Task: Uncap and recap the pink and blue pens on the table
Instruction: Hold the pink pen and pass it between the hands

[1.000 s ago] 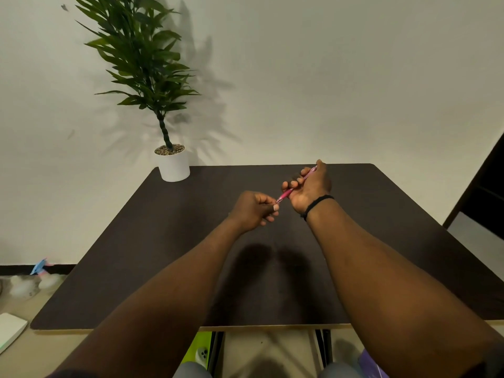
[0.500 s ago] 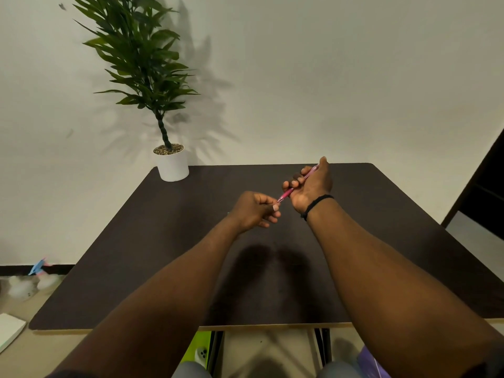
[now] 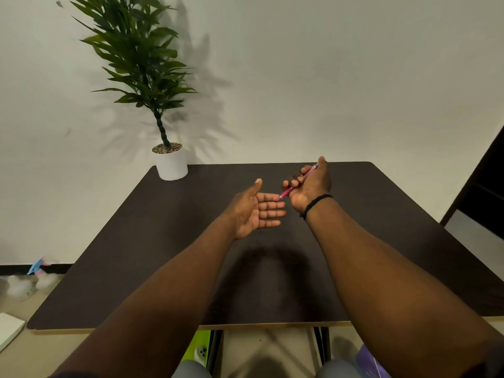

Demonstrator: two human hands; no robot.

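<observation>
My right hand is closed in a fist around the pink pen, which slants from upper right down to lower left above the dark table. The pen's lower end points at my left hand. That hand is open, palm facing right, fingers stretched out and apart, with nothing in it that I can see. Its fingertips lie just below the pen's tip. No cap and no blue pen show anywhere in view. A black band circles my right wrist.
A potted plant in a white pot stands at the table's far left corner against the wall. Spray bottles and a white box sit on the floor to the left. A dark doorway is on the right.
My left hand was pinched shut at the pen's lower end; now it has opened flat and drawn slightly away. My right hand keeps the pen in the same place.
</observation>
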